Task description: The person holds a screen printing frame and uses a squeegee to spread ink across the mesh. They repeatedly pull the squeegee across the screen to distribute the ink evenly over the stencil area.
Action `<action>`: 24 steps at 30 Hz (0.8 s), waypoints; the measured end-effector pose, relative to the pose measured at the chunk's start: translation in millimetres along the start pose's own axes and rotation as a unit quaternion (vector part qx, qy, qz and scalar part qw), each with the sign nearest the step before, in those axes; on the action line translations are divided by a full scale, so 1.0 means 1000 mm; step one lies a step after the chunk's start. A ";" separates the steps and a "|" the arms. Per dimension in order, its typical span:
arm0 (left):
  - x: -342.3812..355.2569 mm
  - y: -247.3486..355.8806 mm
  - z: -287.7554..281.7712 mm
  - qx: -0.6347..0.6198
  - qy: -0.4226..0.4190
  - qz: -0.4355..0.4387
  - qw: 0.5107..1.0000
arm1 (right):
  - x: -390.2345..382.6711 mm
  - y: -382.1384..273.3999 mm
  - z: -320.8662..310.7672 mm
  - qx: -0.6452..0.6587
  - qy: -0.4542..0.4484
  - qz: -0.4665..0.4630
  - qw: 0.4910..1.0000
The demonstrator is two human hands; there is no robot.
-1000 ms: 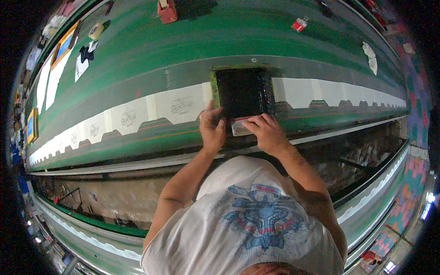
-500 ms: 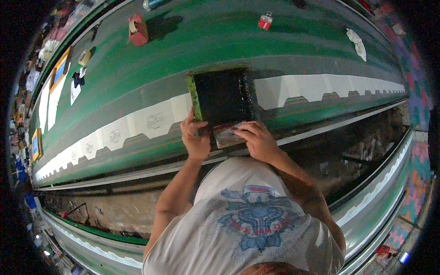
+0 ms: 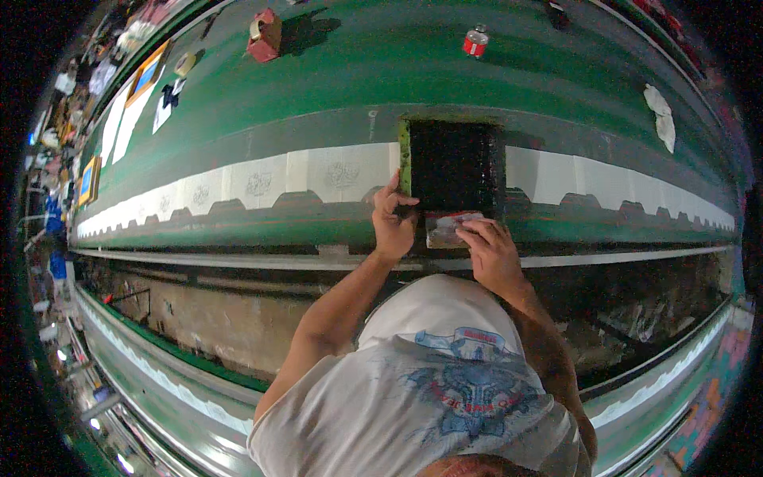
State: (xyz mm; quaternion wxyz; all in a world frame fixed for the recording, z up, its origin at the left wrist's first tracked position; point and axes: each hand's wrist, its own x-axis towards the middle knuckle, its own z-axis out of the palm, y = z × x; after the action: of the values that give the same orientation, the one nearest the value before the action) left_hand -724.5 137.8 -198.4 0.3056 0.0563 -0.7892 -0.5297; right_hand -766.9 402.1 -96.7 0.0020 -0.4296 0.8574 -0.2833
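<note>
A screen-printing frame (image 3: pixel 404 147) with a green left edge and a black, inky inside lies over a row of white fabric pieces (image 3: pixel 318 168). My left hand (image 3: pixel 393 225) grips its near left corner, fingers along the edge. At the frame's near end, my right hand (image 3: pixel 494 250) is closed on a flat, pale, ink-smeared squeegee (image 3: pixel 442 233). Line drawings show on several pieces left of the frame; those on the right look plain. Whatever lies beneath the frame is hidden.
The long green table (image 3: pixel 381 79) carries a red tape dispenser (image 3: pixel 265 36), a bottle with a red label (image 3: pixel 475 41), a crumpled white cloth (image 3: pixel 660 118) and a tape roll (image 3: pixel 184 63). A pale rail (image 3: pixel 214 258) runs along its near edge. Another table lies behind me.
The whole view has turned, so the table and frame appear farther right and more level. Both hands keep about the same places on the frame and squeegee.
</note>
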 end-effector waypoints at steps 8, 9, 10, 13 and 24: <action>0.002 0.012 0.012 0.006 -0.018 -0.078 0.997 | 0.017 0.009 -0.008 -0.070 -0.034 -0.054 0.996; 0.002 0.013 0.011 0.006 -0.019 -0.093 0.995 | 0.019 0.011 -0.009 -0.068 -0.053 -0.054 0.995; 0.002 0.012 0.015 0.000 -0.019 -0.107 0.994 | 0.022 0.015 -0.013 -0.073 -0.073 -0.055 0.993; 0.000 0.005 0.022 -0.043 0.003 -0.134 0.990 | 0.038 0.022 -0.027 -0.045 -0.126 -0.044 0.990; -0.006 0.002 0.015 -0.063 -0.008 -0.161 0.985 | 0.111 0.061 -0.038 0.023 -0.254 0.017 0.967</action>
State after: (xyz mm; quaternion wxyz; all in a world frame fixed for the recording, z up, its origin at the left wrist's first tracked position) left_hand -727.8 153.4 -203.2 0.2124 0.1590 -0.7376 -0.6210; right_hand -891.0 366.8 -67.7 0.2345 -0.4727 0.8292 -0.1846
